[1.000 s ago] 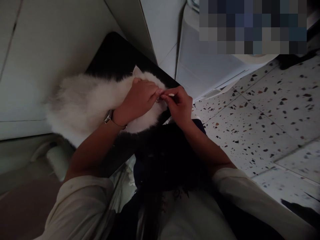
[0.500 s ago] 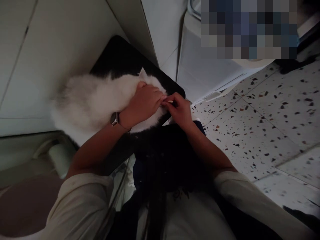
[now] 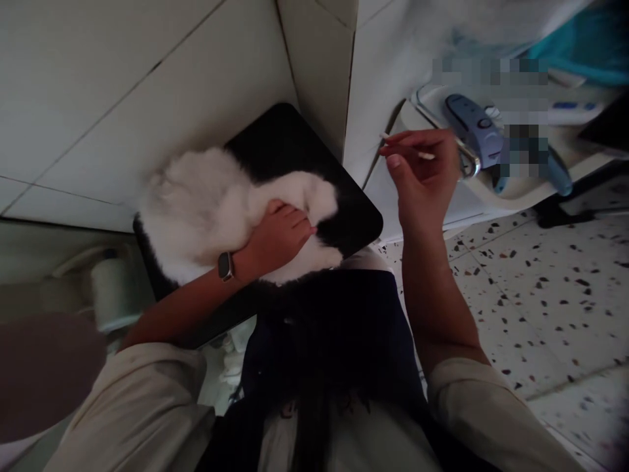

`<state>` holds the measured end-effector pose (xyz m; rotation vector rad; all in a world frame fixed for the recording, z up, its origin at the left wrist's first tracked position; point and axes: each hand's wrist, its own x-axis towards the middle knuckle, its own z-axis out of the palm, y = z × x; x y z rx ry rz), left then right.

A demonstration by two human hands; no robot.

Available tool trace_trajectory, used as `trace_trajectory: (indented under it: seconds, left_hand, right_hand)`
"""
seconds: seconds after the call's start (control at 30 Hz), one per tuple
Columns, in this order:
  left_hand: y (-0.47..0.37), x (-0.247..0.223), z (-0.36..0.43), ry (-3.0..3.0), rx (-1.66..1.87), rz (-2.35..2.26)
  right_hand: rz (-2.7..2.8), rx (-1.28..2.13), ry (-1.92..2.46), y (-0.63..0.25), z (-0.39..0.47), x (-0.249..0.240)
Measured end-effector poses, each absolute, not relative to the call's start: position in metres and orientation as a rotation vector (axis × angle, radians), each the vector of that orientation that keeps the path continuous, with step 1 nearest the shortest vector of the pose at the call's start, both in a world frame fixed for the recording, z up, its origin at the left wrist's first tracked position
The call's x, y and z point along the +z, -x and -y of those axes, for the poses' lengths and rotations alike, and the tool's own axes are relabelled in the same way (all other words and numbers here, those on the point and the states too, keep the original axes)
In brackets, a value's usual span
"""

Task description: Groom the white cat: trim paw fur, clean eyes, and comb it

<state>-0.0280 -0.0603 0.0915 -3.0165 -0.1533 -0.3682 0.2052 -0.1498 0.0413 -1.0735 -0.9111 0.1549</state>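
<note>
A fluffy white cat [image 3: 196, 203] lies on a black board [image 3: 289, 141], its head toward the right. My left hand [image 3: 282, 233], with a watch on the wrist, rests over the cat's neck and chest, fingers curled on the fur. Raised to the right, away from the cat, my right hand [image 3: 425, 167] pinches a thin white stick [image 3: 426, 156], which looks like a cotton swab. Its pale tip shows beyond my fingertips.
Beside my right hand, a white cart [image 3: 511, 196] holds a blue-purple device [image 3: 474, 128] and a blue-handled tool [image 3: 559, 172]. Tiled walls stand behind the board. A brown round surface [image 3: 49, 373] is at lower left, speckled floor [image 3: 531, 295] at right.
My right hand has moved from the cat's face up and right toward the cart, keeping the stick. My left hand has shifted down off the top of the head. The view has turned, showing the cart's top.
</note>
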Motion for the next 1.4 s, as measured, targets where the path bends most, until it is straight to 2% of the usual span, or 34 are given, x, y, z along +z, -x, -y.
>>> trace_trajectory:
  seconds: [0.2,0.33,0.4,0.47,0.53,0.6,0.7,0.8,0.97,1.13,1.23,1.4]
  left_hand:
    - [0.056,0.095,0.102,3.157,-0.242,-0.21]
    - [0.062,0.107,0.098,3.261,-0.533,0.202]
    - [0.06,0.114,0.082,3.175,-0.754,0.497]
    - [0.056,0.118,0.064,3.091,-0.817,0.764]
    - [0.048,0.119,0.047,3.08,-0.687,1.022]
    - [0.039,0.119,0.036,3.144,-0.393,1.196]
    - [0.026,0.118,0.032,3.314,-0.013,1.111]
    - [0.017,0.12,0.036,3.418,0.085,0.96]
    - [0.007,0.132,0.029,3.306,-0.05,1.242]
    - [-0.011,0.138,0.006,3.347,-0.409,0.973]
    - [-0.024,0.136,-0.002,3.594,-0.192,0.875]
    - [-0.046,0.14,-0.001,3.797,0.717,0.584]
  right_hand:
    - [1.32,0.297,1.319,-0.194,0.116,0.028]
    - [1.335,0.207,1.342,-0.19,0.095,0.033]
    - [1.293,0.11,1.313,-0.191,0.091,0.043]
    - [1.259,0.044,1.267,-0.193,0.094,0.054]
    - [1.24,0.023,1.246,-0.193,0.1,0.062]
    - [1.23,0.039,1.27,-0.194,0.109,0.064]
    - [1.222,0.073,1.314,-0.197,0.123,0.059]
    - [1.24,0.138,1.351,-0.201,0.134,0.047]
    - [1.312,0.378,1.393,-0.205,0.13,0.021]
    - [1.324,0.516,1.457,-0.203,0.117,0.006]
    - [1.325,0.507,1.486,-0.202,0.12,0.006]
    - [1.345,0.43,1.434,-0.195,0.139,0.009]
